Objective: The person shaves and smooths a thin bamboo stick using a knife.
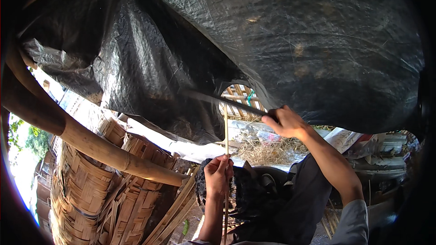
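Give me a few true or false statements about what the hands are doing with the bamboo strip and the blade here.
1. The left hand grips a thin bamboo strip held upright. True.
2. The right hand is empty. False: it holds a long dark blade against the strip.
3. Woven bamboo baskets are stacked at the person's left. True.
4. A white sheet hangs overhead. False: the black plastic tarp does.

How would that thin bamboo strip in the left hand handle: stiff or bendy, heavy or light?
The bamboo strip stands straight and upright above the left hand, so it is probably fairly stiff along its length. It is very slender, so likely light and springy if pushed sideways. The blade in the right hand meets it, so it may split.
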A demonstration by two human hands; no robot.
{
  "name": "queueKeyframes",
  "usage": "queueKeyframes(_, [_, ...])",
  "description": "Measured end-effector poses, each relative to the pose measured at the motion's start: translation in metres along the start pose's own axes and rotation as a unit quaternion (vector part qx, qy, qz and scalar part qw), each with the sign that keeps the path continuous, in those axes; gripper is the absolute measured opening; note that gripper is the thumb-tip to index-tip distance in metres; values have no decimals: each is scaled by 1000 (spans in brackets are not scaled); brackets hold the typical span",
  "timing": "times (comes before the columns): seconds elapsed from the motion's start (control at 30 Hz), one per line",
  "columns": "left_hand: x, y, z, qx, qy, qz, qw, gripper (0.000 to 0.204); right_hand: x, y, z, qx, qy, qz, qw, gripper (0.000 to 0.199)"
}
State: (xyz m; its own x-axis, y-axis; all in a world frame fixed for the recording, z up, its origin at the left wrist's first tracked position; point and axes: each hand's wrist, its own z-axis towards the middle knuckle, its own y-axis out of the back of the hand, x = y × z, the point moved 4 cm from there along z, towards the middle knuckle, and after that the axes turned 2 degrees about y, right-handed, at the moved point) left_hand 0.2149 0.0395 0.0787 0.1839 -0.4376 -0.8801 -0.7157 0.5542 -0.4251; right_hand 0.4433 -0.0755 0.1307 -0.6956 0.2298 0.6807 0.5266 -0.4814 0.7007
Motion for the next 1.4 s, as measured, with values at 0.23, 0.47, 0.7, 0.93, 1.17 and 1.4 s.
queueKeyframes(0.23, [-5,-15,-1,-26,-80,46,995,4,25,-38,-17,148,141,-153,967,68])
queueKeyframes(0.47, [-4,-21,-7,-65,-148,110,981,9,44,-48,-29,146,176,-135,964,61])
queueKeyframes(0.7, [-9,-19,-9,-70,-115,84,987,5,30,-48,-10,120,142,-141,972,60])
queueKeyframes(0.93, [-9,-16,-2,-79,-100,48,991,5,38,-42,-11,67,131,-184,972,62])
queueKeyframes(1.17, [-1,-8,-6,-63,-77,11,995,8,38,-49,-3,115,97,-149,977,55])
queueKeyframes(1.4, [21,1,-4,-38,-33,-18,999,7,12,-49,-10,140,124,-169,968,71])
